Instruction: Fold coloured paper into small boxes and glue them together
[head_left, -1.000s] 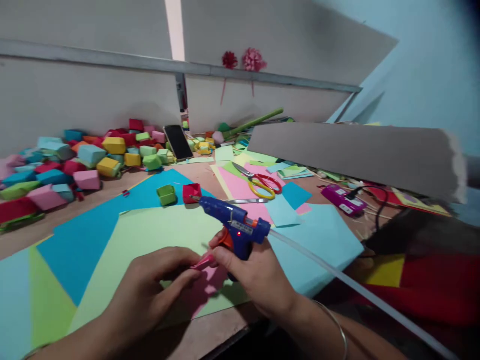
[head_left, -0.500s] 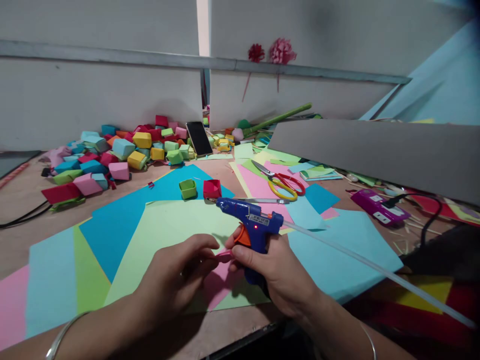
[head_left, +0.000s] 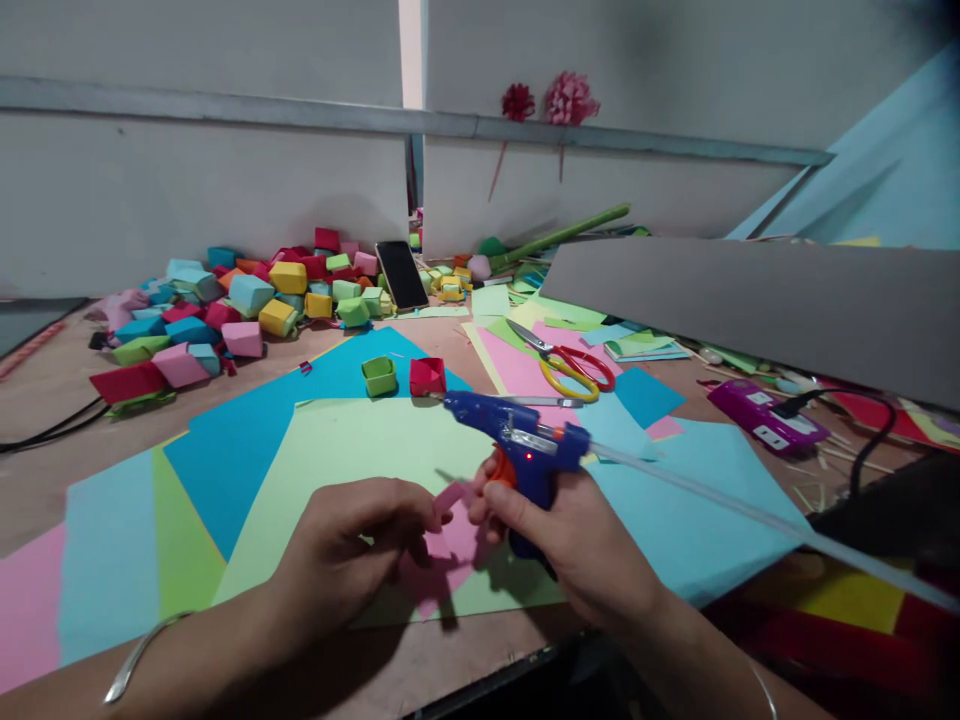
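My right hand (head_left: 581,530) is wrapped around the handle of a blue hot glue gun (head_left: 517,440), its nozzle pointing left and its red light lit. A long clear glue stick (head_left: 712,505) sticks out from the gun's back. Between the thumb and fingers of my left hand (head_left: 360,540) is a small folded piece of pink paper (head_left: 450,497), held just left of the gun's orange trigger. Below it, a pink paper sheet (head_left: 450,560) lies on a pale green sheet (head_left: 360,450). Beyond the nozzle stand a green paper box (head_left: 379,376) and a red paper box (head_left: 427,377).
Folded paper boxes in many colours (head_left: 251,295) are heaped at the back left beside a phone (head_left: 402,275). Scissors (head_left: 566,365) lie on coloured paper at centre right. A purple power strip (head_left: 766,415) with a black plug sits further right. A grey board (head_left: 750,310) slants across the right.
The glue gun and my right hand have moved slightly right, away from my left hand. The pink piece, earlier between both hands, now stays in my left fingers and is tilted up.
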